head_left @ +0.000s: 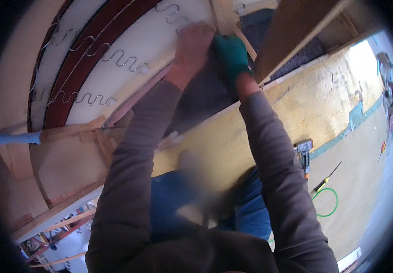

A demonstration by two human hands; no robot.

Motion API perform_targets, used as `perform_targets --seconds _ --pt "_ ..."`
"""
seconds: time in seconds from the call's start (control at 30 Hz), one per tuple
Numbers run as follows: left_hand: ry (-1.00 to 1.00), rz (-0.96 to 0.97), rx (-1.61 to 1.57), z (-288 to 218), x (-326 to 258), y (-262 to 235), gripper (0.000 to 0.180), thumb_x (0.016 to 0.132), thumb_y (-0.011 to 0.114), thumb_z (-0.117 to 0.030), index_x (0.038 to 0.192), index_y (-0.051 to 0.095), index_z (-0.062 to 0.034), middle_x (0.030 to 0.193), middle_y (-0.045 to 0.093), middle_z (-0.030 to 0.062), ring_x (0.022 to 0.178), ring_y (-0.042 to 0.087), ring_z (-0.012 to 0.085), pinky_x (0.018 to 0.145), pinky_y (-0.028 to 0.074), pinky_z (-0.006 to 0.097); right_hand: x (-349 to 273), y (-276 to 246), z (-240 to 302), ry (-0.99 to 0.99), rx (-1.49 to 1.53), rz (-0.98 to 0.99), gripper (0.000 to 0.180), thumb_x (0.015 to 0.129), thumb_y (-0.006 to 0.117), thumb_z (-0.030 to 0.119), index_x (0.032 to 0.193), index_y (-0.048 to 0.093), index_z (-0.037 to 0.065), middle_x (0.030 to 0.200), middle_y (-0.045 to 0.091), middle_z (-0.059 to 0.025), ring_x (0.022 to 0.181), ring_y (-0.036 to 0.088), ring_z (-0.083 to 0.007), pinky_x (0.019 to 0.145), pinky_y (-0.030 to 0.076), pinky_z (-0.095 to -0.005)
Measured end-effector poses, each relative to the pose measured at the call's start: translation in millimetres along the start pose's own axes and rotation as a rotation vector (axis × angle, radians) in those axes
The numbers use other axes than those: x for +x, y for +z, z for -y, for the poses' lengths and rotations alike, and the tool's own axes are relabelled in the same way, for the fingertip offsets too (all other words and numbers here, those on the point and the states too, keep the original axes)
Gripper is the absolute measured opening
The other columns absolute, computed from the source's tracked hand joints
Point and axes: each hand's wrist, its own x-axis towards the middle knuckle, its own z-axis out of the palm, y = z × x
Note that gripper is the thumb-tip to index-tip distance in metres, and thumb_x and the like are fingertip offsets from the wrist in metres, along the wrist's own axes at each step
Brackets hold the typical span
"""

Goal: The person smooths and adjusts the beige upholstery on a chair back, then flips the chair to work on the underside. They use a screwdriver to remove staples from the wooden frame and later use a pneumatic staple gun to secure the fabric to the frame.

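Observation:
My bare left hand (195, 44) is closed near a wooden upright of a furniture frame (224, 16). Right beside it, my right hand (232, 55), in a green glove, is closed too. The fingertips of both are turned away from view, and what they hold cannot be made out. Dark fabric (201, 98) spreads beneath and between the hands. To the left, zigzag metal springs (123, 60) run across white and dark red material inside the frame.
A slanted wooden board (292, 34) rises close to my right hand. Yellowish padding (314, 102) lies along the frame in front of me. On the right are a staple gun (304, 157), a screwdriver (327, 178) and a green hose (327, 214). Blue cloth (19, 138) wraps a left-hand part.

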Motion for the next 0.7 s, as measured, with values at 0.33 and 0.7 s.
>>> perform_targets --seconds 0.33,0.7 --pt "-0.006 -0.05 -0.122 9 15 0 0.026 0.088 0.081 -0.031 0.107 0.074 -0.0138 0.101 0.074 0.0087 0.096 0.073 0.0357 0.08 0.059 0.049 -246 -125 41 0.863 1.104 0.277 0.036 0.109 0.064 0.024 0.14 0.068 0.006 0.121 0.078 -0.0143 0.1 0.076 -0.0203 0.083 0.059 -0.0333" --pt "-0.09 0.13 -0.111 9 32 -23 0.024 0.096 0.071 -0.035 0.104 0.079 -0.0143 0.102 0.078 0.0109 0.096 0.075 0.0361 0.08 0.059 0.05 -523 -199 -173 1.135 -0.39 0.243 0.047 0.094 0.068 0.021 0.139 0.062 0.009 0.118 0.075 -0.0258 0.107 0.073 -0.0436 0.091 0.057 -0.0492"
